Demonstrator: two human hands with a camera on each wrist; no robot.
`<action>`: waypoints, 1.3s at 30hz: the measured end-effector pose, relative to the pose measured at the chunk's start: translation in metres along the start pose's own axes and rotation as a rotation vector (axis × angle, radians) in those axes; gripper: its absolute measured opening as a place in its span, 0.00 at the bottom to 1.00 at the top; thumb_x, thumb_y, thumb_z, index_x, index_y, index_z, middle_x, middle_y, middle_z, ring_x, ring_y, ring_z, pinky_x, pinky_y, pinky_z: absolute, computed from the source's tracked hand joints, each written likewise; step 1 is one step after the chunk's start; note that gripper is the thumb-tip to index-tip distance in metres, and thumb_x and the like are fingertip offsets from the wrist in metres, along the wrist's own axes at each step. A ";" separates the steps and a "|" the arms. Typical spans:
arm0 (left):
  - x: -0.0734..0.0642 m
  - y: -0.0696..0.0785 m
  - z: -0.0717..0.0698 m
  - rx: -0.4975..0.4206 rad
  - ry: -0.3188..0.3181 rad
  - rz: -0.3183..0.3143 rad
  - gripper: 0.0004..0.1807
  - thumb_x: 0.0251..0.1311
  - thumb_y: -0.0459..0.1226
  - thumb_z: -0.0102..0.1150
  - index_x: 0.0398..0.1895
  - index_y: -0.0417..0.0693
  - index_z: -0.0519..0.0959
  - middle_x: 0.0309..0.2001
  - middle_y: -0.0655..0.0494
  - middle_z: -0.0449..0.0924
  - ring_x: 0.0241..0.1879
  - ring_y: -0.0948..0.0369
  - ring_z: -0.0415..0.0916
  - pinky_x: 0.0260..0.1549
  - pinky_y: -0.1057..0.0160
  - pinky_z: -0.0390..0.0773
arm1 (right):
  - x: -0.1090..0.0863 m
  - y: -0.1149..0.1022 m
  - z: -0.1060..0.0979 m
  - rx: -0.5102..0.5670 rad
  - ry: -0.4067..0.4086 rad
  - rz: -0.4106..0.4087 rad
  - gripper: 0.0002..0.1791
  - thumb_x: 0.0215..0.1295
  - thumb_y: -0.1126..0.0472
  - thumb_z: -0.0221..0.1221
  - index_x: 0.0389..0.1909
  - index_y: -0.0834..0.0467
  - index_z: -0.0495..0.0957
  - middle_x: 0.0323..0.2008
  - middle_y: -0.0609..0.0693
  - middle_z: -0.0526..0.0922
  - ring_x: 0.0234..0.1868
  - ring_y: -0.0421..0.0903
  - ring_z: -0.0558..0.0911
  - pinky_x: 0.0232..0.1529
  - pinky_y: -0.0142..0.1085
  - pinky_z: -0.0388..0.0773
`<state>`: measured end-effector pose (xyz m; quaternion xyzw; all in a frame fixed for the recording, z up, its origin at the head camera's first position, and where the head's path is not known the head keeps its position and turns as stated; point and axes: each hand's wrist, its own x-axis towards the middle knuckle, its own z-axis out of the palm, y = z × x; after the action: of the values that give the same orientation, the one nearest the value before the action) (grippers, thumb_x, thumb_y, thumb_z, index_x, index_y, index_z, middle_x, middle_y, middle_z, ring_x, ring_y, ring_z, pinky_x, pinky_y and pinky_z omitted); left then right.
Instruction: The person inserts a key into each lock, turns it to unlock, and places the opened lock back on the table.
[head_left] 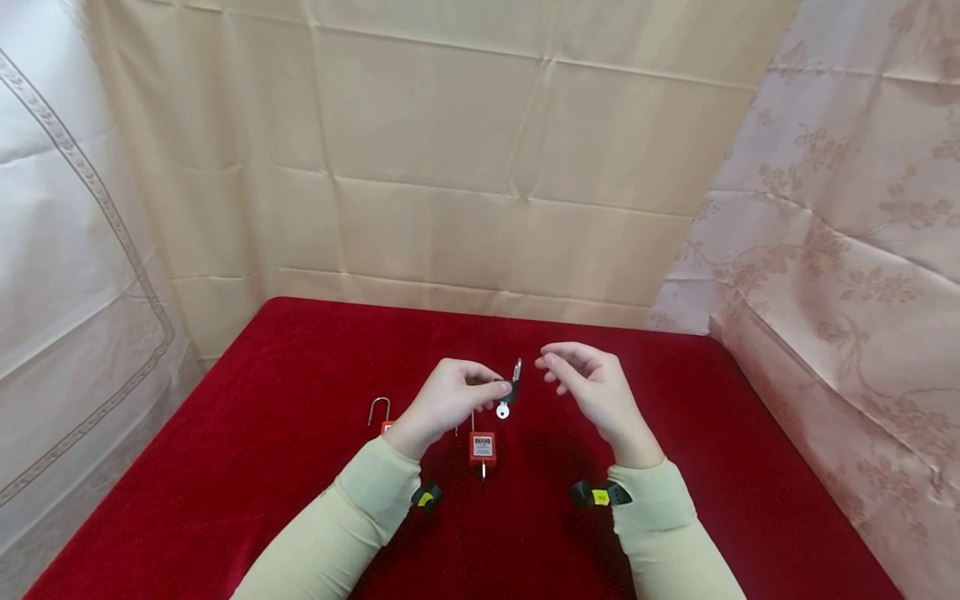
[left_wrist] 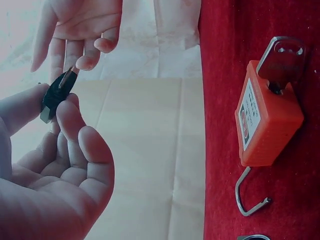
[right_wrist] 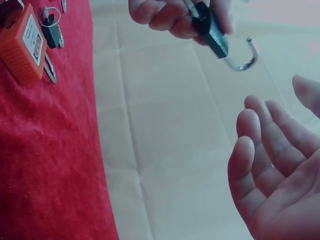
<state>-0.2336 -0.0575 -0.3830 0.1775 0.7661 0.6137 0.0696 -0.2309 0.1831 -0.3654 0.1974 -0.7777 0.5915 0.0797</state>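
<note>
Above the table, my left hand [head_left: 450, 396] pinches a small black padlock [head_left: 512, 390] between thumb and fingers. A silver key [head_left: 502, 410] sticks out of its lower end. Its shackle [right_wrist: 252, 55] stands unlatched, with one end free, in the right wrist view. My right hand [head_left: 596, 387] is just to the right, fingers loosely bent, apart from the padlock and holding nothing. Below the hands lies a red padlock [head_left: 482, 448] with a white label; its key [left_wrist: 282, 60] is inserted and its shackle [left_wrist: 242, 200] is out on one side.
Another red padlock [head_left: 387, 426], partly hidden by the left wrist, lies to the left with its shackle raised. A second small black padlock [right_wrist: 50, 32] with a key ring rests on the red cloth [head_left: 315, 350]. Beige curtain [head_left: 480, 150] hangs behind the table.
</note>
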 end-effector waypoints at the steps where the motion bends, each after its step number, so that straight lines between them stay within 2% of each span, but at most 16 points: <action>1: 0.000 0.000 0.000 0.005 0.003 -0.005 0.08 0.63 0.40 0.70 0.39 0.45 0.89 0.32 0.44 0.86 0.33 0.49 0.81 0.31 0.60 0.78 | 0.000 -0.002 0.001 -0.006 -0.001 0.004 0.12 0.72 0.61 0.63 0.51 0.63 0.83 0.43 0.60 0.87 0.40 0.60 0.84 0.36 0.43 0.83; 5: -0.001 -0.001 0.000 0.032 0.011 -0.007 0.08 0.63 0.40 0.70 0.39 0.45 0.89 0.32 0.45 0.85 0.30 0.58 0.79 0.29 0.62 0.76 | -0.002 -0.006 0.004 -0.027 -0.010 0.034 0.13 0.71 0.60 0.63 0.51 0.62 0.83 0.43 0.58 0.88 0.42 0.62 0.84 0.38 0.46 0.83; 10: -0.002 0.000 0.001 0.064 0.017 0.001 0.08 0.63 0.41 0.70 0.39 0.46 0.89 0.29 0.51 0.84 0.29 0.57 0.78 0.27 0.62 0.75 | -0.003 -0.006 0.008 -0.049 -0.034 0.081 0.15 0.71 0.57 0.64 0.52 0.61 0.84 0.43 0.55 0.89 0.43 0.59 0.86 0.42 0.48 0.83; 16: -0.001 0.000 0.003 0.062 0.010 -0.007 0.08 0.63 0.41 0.70 0.38 0.45 0.89 0.30 0.46 0.84 0.29 0.58 0.78 0.29 0.62 0.77 | -0.001 -0.001 0.013 -0.050 -0.072 0.100 0.16 0.71 0.57 0.65 0.52 0.63 0.84 0.42 0.54 0.89 0.43 0.57 0.87 0.44 0.53 0.82; 19: -0.001 -0.001 0.004 0.062 0.007 -0.003 0.08 0.63 0.40 0.70 0.38 0.45 0.88 0.28 0.46 0.84 0.28 0.58 0.78 0.26 0.62 0.76 | 0.000 0.002 0.014 -0.039 -0.093 0.106 0.15 0.71 0.58 0.64 0.52 0.62 0.84 0.42 0.55 0.88 0.43 0.58 0.86 0.44 0.54 0.82; 24: -0.001 -0.002 0.006 0.068 0.007 -0.003 0.07 0.62 0.40 0.70 0.37 0.45 0.89 0.27 0.47 0.84 0.28 0.57 0.78 0.23 0.63 0.73 | 0.001 0.007 0.015 -0.018 -0.110 0.111 0.14 0.70 0.60 0.64 0.51 0.64 0.84 0.42 0.57 0.88 0.42 0.60 0.86 0.44 0.50 0.83; 33: -0.003 0.000 0.007 0.081 -0.004 -0.005 0.06 0.63 0.39 0.70 0.37 0.46 0.89 0.32 0.40 0.85 0.29 0.55 0.79 0.24 0.64 0.73 | 0.000 0.005 0.016 0.000 -0.109 0.110 0.14 0.70 0.63 0.64 0.52 0.67 0.83 0.42 0.57 0.88 0.40 0.48 0.87 0.44 0.48 0.83; 39: -0.003 0.001 0.007 0.083 -0.003 -0.012 0.06 0.63 0.39 0.70 0.37 0.46 0.89 0.31 0.41 0.85 0.29 0.55 0.78 0.23 0.65 0.72 | 0.000 0.004 0.017 0.010 -0.115 0.105 0.14 0.70 0.64 0.64 0.52 0.67 0.83 0.42 0.58 0.88 0.40 0.47 0.87 0.43 0.45 0.83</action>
<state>-0.2280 -0.0520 -0.3844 0.1765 0.7918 0.5808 0.0671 -0.2310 0.1684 -0.3740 0.1903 -0.7873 0.5865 0.0028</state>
